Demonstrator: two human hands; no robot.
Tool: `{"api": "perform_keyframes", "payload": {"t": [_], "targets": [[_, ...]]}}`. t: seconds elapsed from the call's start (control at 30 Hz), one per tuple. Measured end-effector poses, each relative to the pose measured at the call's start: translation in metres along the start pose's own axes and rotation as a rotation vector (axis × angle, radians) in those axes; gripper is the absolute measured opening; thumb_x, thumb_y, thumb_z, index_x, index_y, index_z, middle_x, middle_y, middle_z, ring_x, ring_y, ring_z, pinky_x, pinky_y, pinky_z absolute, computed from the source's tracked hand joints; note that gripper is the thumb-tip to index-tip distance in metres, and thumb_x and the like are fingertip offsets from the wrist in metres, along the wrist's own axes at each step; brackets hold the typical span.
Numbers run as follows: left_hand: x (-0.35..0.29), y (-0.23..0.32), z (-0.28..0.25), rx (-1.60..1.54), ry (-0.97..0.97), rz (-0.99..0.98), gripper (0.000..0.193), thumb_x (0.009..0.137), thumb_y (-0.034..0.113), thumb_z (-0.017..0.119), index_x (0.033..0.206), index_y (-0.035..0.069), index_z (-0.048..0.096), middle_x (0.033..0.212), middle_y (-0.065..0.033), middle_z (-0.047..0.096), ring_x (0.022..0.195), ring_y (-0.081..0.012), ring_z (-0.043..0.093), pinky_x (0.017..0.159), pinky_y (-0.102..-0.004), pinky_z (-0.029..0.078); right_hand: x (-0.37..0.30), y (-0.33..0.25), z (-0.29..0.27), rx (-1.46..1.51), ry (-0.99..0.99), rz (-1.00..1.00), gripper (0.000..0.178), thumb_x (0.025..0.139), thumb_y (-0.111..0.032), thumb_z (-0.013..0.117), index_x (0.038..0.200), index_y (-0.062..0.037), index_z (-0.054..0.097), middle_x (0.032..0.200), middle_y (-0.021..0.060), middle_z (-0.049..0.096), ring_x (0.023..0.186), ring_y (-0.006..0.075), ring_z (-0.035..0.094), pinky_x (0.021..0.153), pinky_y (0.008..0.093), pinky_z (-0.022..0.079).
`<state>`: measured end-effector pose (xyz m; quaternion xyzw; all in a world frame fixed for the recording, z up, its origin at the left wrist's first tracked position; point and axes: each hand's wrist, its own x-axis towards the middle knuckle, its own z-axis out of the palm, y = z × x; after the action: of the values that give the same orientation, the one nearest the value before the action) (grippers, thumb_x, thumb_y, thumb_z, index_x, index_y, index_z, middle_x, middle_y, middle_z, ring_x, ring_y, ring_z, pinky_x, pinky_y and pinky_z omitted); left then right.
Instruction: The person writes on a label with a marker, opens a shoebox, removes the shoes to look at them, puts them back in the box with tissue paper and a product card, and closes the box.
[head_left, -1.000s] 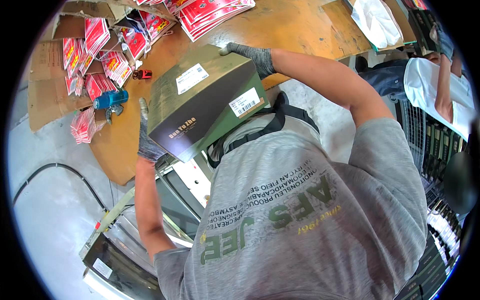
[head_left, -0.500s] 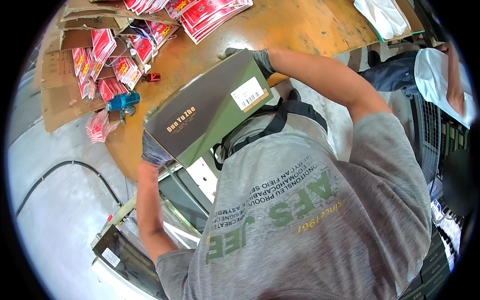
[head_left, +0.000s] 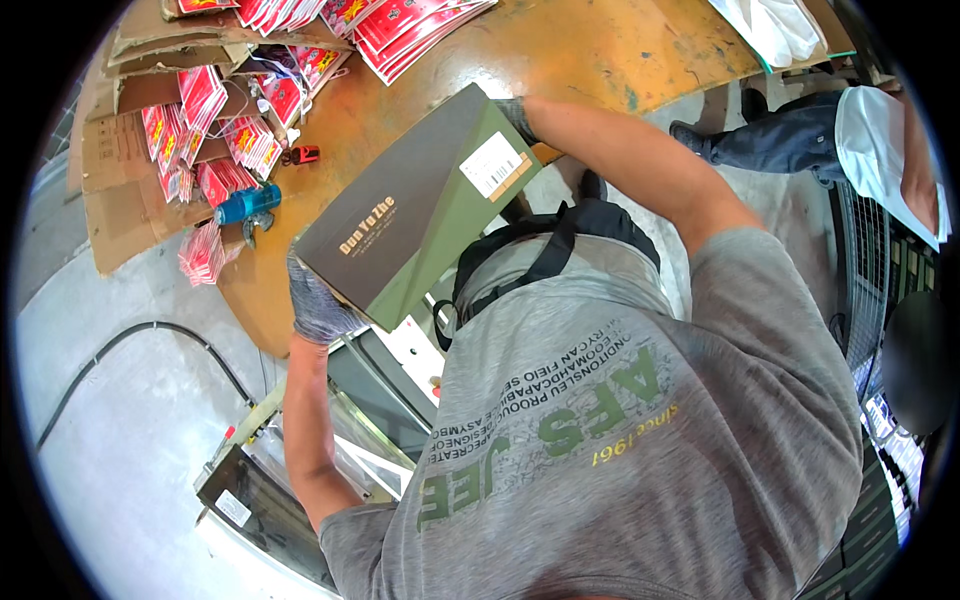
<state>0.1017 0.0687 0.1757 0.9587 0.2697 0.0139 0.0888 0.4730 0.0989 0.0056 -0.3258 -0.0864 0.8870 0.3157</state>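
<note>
Both my hands, in grey gloves, hold a brown and green shoe box [head_left: 400, 200] over the near edge of the wooden table [head_left: 560, 50]. My left hand [head_left: 318, 300] grips its left end, the fingertips partly hidden beneath it. Around the far right corner, my right hand [head_left: 518, 118] is closed, mostly covered by the box. The box is tilted, with its lettered brown face and the green side turned upward. A white label [head_left: 495, 166] with a barcode is stuck near its right end.
Left on the table are an opened cardboard carton [head_left: 112, 150] with red printed packets [head_left: 200, 95], a blue bottle [head_left: 246, 204] and a small red bottle [head_left: 300, 155]. Machinery [head_left: 270, 500] stands below left. At right are another person's leg [head_left: 770, 140] and a wire cage [head_left: 862, 270].
The box has risen toward me and tilted a little, its far edge lifting while both hands keep hold. At right, the other person's leg has shifted leftward.
</note>
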Motion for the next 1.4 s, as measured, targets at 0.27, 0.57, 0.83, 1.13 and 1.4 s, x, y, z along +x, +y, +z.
{"api": "perform_keyframes", "payload": {"t": [0.27,0.57,0.83,1.13,1.4], "targets": [[0.043,0.022,0.000,-0.064,0.419,-0.419,0.127,0.060,0.060,0.088,0.153,-0.007,0.031,0.140,-0.0250,0.046,0.125,-0.0376,0.051,0.104,-0.0468,0.047,0.004,0.055,0.019,0.607,-0.005,-0.245,0.096,0.093,-0.083,0.031,0.148,-0.0049,0.046,0.143,0.0192,0.055,0.129,0.0377,0.055,0.109,0.0533,0.045],[-0.015,-0.113,-0.086,-0.680,0.426,-0.806,0.081,0.092,0.049,0.067,0.148,-0.005,0.044,0.130,-0.0146,0.062,0.119,-0.0222,0.059,0.103,-0.0380,0.048,0.032,0.031,-0.028,-0.053,0.436,-0.536,0.088,0.092,-0.070,0.054,0.154,-0.0082,0.040,0.147,0.0202,0.051,0.139,0.0351,0.046,0.114,0.0455,0.035],[-0.149,-0.192,0.002,-1.289,0.446,-1.260,0.055,0.098,0.057,0.059,0.126,0.010,0.065,0.113,-0.0048,0.069,0.101,-0.0164,0.067,0.086,-0.0341,0.056,0.030,0.103,-0.014,-1.206,0.647,-0.457,0.060,0.103,-0.049,0.044,0.137,-0.0014,0.054,0.120,0.0317,0.064,0.113,0.0465,0.061,0.099,0.0484,0.048],[-0.122,-0.186,0.120,0.503,0.443,-0.999,0.051,0.095,0.036,0.067,0.125,-0.005,0.060,0.122,-0.0218,0.063,0.110,-0.0337,0.061,0.097,-0.0411,0.052,0.031,0.058,0.049,-1.773,0.927,-0.260,0.050,0.100,-0.028,0.047,0.142,-0.0007,0.050,0.100,0.0284,0.070,0.093,0.0425,0.070,0.082,0.0523,0.054],[0.086,0.039,0.158,-0.259,-0.217,-0.739,0.077,0.081,0.055,0.074,0.137,0.005,0.058,0.107,-0.0156,0.072,0.103,-0.0335,0.069,0.086,-0.0462,0.054,0.062,0.056,0.049,-1.706,1.097,-0.166,0.055,0.097,-0.025,0.051,0.146,0.0000,0.044,0.101,0.0243,0.071,0.096,0.0394,0.071,0.082,0.0519,0.055]]}}
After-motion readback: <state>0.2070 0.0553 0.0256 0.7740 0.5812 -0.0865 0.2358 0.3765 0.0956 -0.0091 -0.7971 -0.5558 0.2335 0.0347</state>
